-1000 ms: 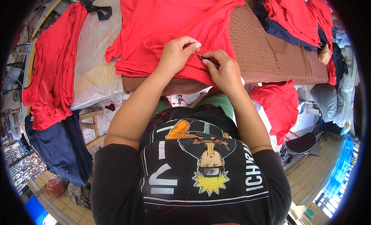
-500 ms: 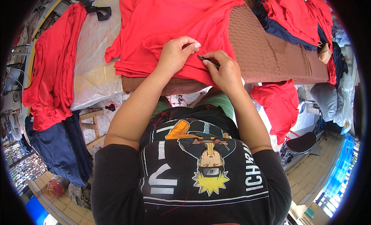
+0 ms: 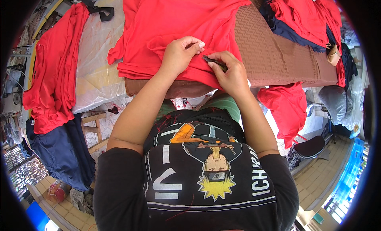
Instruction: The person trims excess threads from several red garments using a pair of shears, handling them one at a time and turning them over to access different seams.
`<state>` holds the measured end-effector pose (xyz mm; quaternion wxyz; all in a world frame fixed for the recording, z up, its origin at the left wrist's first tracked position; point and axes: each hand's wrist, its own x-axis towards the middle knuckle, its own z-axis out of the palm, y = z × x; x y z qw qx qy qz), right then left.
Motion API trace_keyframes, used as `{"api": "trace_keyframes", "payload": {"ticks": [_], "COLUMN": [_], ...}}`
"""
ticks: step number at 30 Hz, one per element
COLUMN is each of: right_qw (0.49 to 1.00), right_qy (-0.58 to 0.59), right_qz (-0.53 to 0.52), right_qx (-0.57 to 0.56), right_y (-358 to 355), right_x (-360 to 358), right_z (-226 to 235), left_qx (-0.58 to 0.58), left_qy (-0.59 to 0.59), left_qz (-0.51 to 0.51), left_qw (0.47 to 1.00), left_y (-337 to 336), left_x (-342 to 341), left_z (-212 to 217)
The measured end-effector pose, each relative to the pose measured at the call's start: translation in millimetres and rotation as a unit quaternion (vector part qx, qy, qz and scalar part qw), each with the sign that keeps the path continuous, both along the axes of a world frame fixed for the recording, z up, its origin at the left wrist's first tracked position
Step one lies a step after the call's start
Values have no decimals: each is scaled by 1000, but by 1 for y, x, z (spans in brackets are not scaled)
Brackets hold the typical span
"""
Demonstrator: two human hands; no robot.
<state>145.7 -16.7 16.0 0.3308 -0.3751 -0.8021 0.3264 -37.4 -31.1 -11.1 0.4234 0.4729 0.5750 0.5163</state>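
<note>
Closest in, the person's black printed shirt fills the lower view, both bare forearms reaching up and away from it. The left hand lies curled, knuckles up, pressing and pinching a fold of the red cloth near its front hem. The right hand sits just beside it, fingers closed around small dark snips whose tip touches the same fold. The two hands almost meet.

The red cloth lies spread over the counter, which wears a brown textured cover, and its near edge hangs slightly over the front. Farther right, more red and navy garments are heaped. To the left, another red garment drapes over clear plastic sheeting, with navy fabric hanging below it.

The risk, to my eye: the blades sit very near the left fingertips, so a slip could nick skin. A bunched fold could also put good fabric between the blades along with a loose thread.
</note>
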Motion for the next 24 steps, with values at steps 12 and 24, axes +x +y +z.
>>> {"api": "trace_keyframes", "payload": {"ticks": [12,24], "right_qw": [999,999], "right_qy": [-35,-50], "right_qz": [-8,-11], "right_qx": [4,15], "right_y": [-1,0], "right_x": [3,0], "right_z": [3,1], "left_qx": [3,12], "left_qy": [-17,-20], "left_qz": [-1,-6], "left_qw": [1000,1000], "left_y": [0,-1], "left_x": [0,0], "left_z": [-3,-4]}}
